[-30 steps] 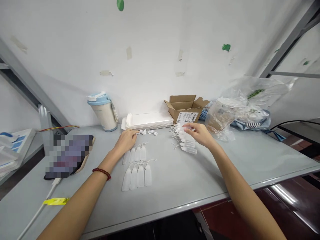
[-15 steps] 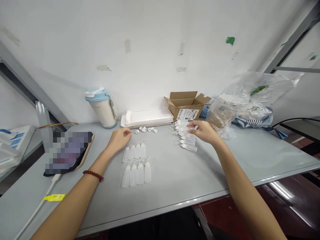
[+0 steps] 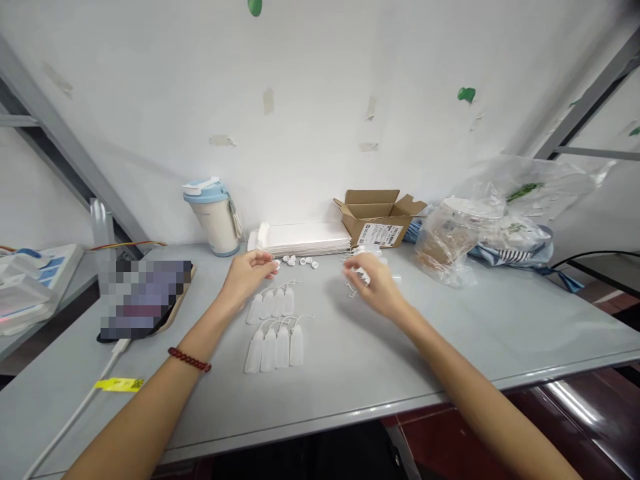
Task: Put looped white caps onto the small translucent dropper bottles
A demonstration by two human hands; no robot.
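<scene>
My left hand (image 3: 247,277) is closed, thumb and finger pinching a small white cap (image 3: 277,265) just above the desk. Several more white caps (image 3: 305,261) lie to the right of it. Below that hand, two rows of small translucent squeeze bottles lie flat with thin cords at their necks: an upper row (image 3: 273,303) and a lower row (image 3: 275,348). My right hand (image 3: 375,285) hovers over another group of such bottles (image 3: 367,250), largely covering them. Its fingers are curved and apart, with nothing visible between them.
Against the wall stand a blue-lidded tumbler (image 3: 215,220), a stack of white flat boxes (image 3: 307,239) and an open cardboard box (image 3: 380,223). Plastic bags (image 3: 450,233) fill the back right. A phone (image 3: 145,303) with a cable is at the left.
My left hand has moved right and picked up a white cap. My right hand has come left and off the bottle it was touching. The camera view has shifted slightly.
</scene>
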